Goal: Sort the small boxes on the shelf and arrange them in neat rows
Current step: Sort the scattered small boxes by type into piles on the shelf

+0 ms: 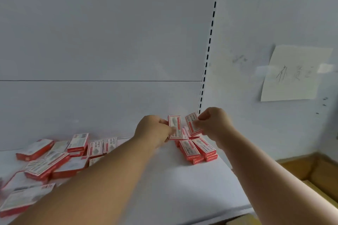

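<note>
- Both arms are stretched out over the white shelf (pixel 164 188), hands up at the far right corner by the back panel.
- Left hand (pixel 152 129) has its grip closed around a red-and-white box (pixel 175 127), thumb on the front face, holding it upright with the printed side facing the camera.
- Right hand (pixel 214 124) pinches a second box (pixel 192 123) between thumb and fingers, and that one is tilted a bit to the left. The two held boxes are just beside each other, can't tell if they actually touch.
- Right under the hands there's a small tidy stack of boxes (pixel 198 150), laid flat in two short rows, near the right edge of the shelf.
- Over on the left is the messy pile of boxes (pixel 54 160), lying at all angles, some on top of others, some face down. Well apart from the tidy stack.
- Slotted upright rail (pixel 208 51) runs up the wall behind the right hand.
- A paper note (pixel 294 73) with handwriting is taped to the wall at right, too blurry to read.
- Cardboard carton (pixel 311 170) sits low at the right, beyond the shelf's edge.
</note>
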Demonstrator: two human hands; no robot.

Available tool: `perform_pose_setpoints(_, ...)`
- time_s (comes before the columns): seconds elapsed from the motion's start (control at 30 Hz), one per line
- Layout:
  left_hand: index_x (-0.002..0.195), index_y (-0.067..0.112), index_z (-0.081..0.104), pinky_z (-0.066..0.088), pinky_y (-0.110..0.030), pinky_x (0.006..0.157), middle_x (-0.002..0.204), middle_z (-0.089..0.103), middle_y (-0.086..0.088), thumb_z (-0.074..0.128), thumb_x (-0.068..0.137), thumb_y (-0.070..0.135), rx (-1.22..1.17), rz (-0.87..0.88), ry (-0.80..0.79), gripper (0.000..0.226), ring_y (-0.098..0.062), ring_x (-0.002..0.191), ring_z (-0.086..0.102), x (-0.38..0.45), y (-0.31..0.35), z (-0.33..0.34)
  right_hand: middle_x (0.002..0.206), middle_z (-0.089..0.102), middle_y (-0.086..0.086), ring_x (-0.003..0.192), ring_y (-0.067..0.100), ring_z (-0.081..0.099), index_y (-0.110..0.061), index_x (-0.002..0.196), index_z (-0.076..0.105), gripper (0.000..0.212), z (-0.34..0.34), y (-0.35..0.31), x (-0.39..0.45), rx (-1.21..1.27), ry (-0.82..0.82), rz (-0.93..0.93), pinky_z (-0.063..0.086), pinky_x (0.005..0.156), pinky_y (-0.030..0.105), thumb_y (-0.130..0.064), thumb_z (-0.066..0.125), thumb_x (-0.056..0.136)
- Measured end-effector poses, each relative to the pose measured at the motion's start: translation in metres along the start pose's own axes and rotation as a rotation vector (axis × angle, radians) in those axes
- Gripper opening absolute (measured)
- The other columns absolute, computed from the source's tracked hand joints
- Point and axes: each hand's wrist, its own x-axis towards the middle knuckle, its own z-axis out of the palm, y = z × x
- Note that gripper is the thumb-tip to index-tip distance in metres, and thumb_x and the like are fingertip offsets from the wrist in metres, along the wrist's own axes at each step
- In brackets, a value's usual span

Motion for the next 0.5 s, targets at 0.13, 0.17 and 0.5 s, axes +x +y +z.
perform_pose_setpoints(0.13, 0.078, 0.009, 0.073, 0.056, -0.034, 0.063, 0.077, 0.075, -0.012, 0.077, 0.079, 0.011, 0.061, -0.087, 0.007, 0.004, -0.024, 0.06, 0.067, 0.024, -0.003, 0.022, 0.074, 0.069, 0.004, 0.061, 0.019, 0.062, -0.014, 0.077, 0.065, 0.009, 0.009, 0.013, 0.027, -0.15, -0.093, -0.007, 0.05, 0.052, 0.029, -0.014, 0.072, 0.082)
perform_pose_setpoints(0.17, 0.079, 0.009, 0.073, 0.053, -0.032, 0.06, 0.076, 0.075, -0.012, 0.077, 0.08, 0.011, 0.061, -0.102, 0.012, 0.005, -0.022, 0.057, 0.064, 0.028, -0.003, 0.027, 0.077, 0.068, 0.003, 0.067, 0.02, 0.064, -0.016, 0.076, 0.065, 0.008, 0.011, 0.016, 0.031, -0.217, -0.096, -0.035, 0.052, 0.058, 0.029, -0.014, 0.07, 0.082)
perform_pose_setpoints(0.5, 0.059, 0.013, 0.057, 0.053, -0.033, 0.068, 0.074, 0.07, -0.012, 0.07, 0.086, 0.039, 0.47, -0.041, 0.023, 0.039, -0.029, 0.072, 0.067, 0.038, 0.0, 0.04, 0.075, 0.057, -0.002, 0.064, 0.013, 0.053, -0.016, 0.076, 0.052, 0.02, 0.017, 0.018, 0.043, -0.579, -0.175, -0.147, 0.041, 0.053, 0.025, -0.026, 0.066, 0.086)
